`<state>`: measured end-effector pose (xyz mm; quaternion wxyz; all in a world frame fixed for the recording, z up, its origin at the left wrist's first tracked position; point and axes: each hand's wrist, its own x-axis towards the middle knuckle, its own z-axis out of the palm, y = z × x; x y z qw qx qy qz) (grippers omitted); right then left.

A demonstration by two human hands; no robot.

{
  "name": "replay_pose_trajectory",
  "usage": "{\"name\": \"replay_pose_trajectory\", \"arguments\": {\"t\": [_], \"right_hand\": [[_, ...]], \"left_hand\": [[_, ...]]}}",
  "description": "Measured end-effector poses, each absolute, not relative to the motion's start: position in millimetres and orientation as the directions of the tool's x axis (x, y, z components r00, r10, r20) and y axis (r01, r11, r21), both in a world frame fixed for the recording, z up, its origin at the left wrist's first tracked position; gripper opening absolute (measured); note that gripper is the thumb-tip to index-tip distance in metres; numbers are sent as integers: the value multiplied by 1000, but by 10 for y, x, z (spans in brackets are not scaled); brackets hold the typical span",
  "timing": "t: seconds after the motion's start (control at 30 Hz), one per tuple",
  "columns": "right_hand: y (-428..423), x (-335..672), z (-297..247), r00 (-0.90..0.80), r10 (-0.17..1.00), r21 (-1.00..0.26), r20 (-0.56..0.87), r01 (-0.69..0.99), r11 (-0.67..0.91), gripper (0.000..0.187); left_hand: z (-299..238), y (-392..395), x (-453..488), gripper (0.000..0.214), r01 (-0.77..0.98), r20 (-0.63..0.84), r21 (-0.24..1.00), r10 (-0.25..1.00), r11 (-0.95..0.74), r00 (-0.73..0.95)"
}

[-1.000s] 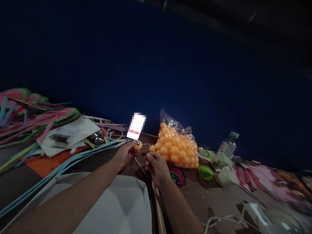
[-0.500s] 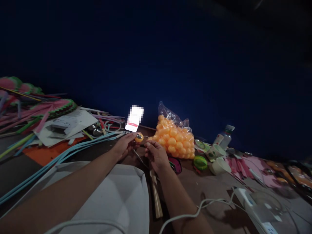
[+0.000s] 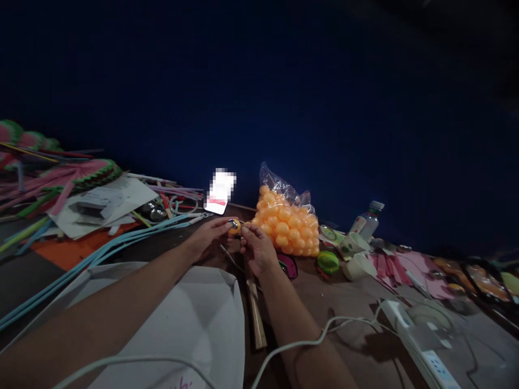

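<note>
My left hand (image 3: 207,237) is closed on a small orange ball (image 3: 234,229) that has a shiny silver patch on its upper side. My right hand (image 3: 259,249) sits against the ball's right side, thumb and fingers pinched together; whatever lies between them is too small to make out. Just below the hands, a bundle of flat wooden sticks (image 3: 255,319) rests on the brown table (image 3: 308,294). Behind the right hand stands a clear plastic bag (image 3: 287,221) full of orange balls.
A lit phone (image 3: 217,207) leans at the back. Light-blue cords (image 3: 121,246), papers and paper fans (image 3: 81,175) lie left. A white sheet (image 3: 194,324) covers the front. To the right are a green striped ball (image 3: 327,262), paper cups (image 3: 359,267), a bottle (image 3: 368,221), a power strip (image 3: 417,337) and white cable (image 3: 300,344).
My right hand has come closer to the orange ball, and its fingertips now meet the ball's side. The whole view has shifted slightly, with things appearing a little further left and higher.
</note>
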<state>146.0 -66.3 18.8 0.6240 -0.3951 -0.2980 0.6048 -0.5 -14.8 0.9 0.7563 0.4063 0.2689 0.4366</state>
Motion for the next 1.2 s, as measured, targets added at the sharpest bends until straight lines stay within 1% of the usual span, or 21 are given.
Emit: {"name": "replay_pose_trajectory", "arguments": {"t": [0.23,0.4,0.73,0.93,1.2], "right_hand": [[-655,1467,174,79,990,-845,-119,-532,-59,31],[-646,1468,160,58,992,-846,-115,-529,-67,30],[-637,1468,142,58,991,-851,-120,-520,-73,29],[-655,1451,182,58,989,-850,-132,-521,-83,30],[-658,1431,194,64,987,-823,-146,-561,-85,29]], "left_hand": [[7,-161,-8,44,-423,-44,857,860,294,508],[14,-171,-7,44,-428,-5,863,852,269,524],[44,-181,-17,43,-406,-13,871,839,277,544],[28,-171,-13,43,-414,18,878,850,238,527],[21,-165,-5,41,-426,14,869,849,251,529]]}}
